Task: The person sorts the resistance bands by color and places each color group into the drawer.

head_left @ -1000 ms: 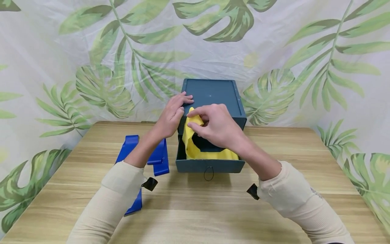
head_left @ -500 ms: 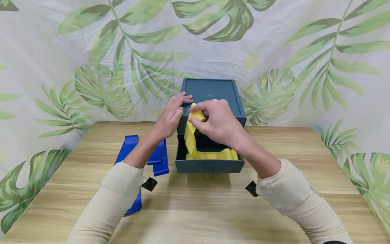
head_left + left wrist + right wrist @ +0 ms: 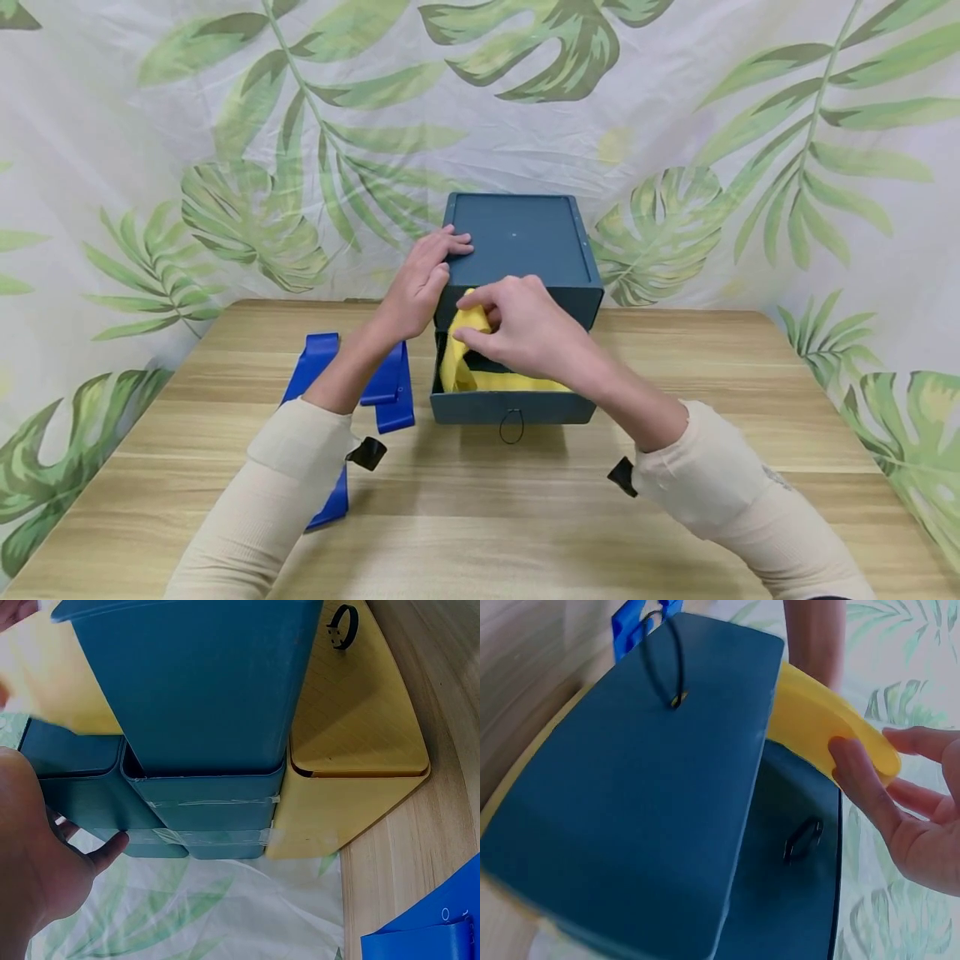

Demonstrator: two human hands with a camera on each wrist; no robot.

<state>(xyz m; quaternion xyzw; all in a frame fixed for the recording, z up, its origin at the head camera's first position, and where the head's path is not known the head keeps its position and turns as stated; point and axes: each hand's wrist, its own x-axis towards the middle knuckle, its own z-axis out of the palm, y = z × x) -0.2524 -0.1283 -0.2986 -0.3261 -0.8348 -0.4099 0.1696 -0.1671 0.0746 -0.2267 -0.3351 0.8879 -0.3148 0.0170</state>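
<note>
My right hand [image 3: 528, 329] pinches a folded end of a flat yellow band [image 3: 453, 365] between thumb and fingers, over the pulled-out drawer [image 3: 513, 408] of a dark blue drawer unit. From there the band runs down into the drawer, where more of it lies along the front wall. In the right wrist view the yellow band [image 3: 802, 709] bends up into my fingertips. My left hand [image 3: 420, 287] rests on the left edge of the unit's top [image 3: 517, 237], fingers extended; in the left wrist view its thumb touches the side wall.
A blue band [image 3: 390, 383] lies in folds on the wooden table [image 3: 480, 517], partly under my left forearm. Below the pulled-out drawer, a yellow drawer [image 3: 360, 697] with a black loop shows in the left wrist view. A leaf-patterned cloth [image 3: 360, 100] hangs behind the table.
My right hand rose slightly with the yellow band, then came down lower and nearer the drawer. My left hand stays in place on the unit.
</note>
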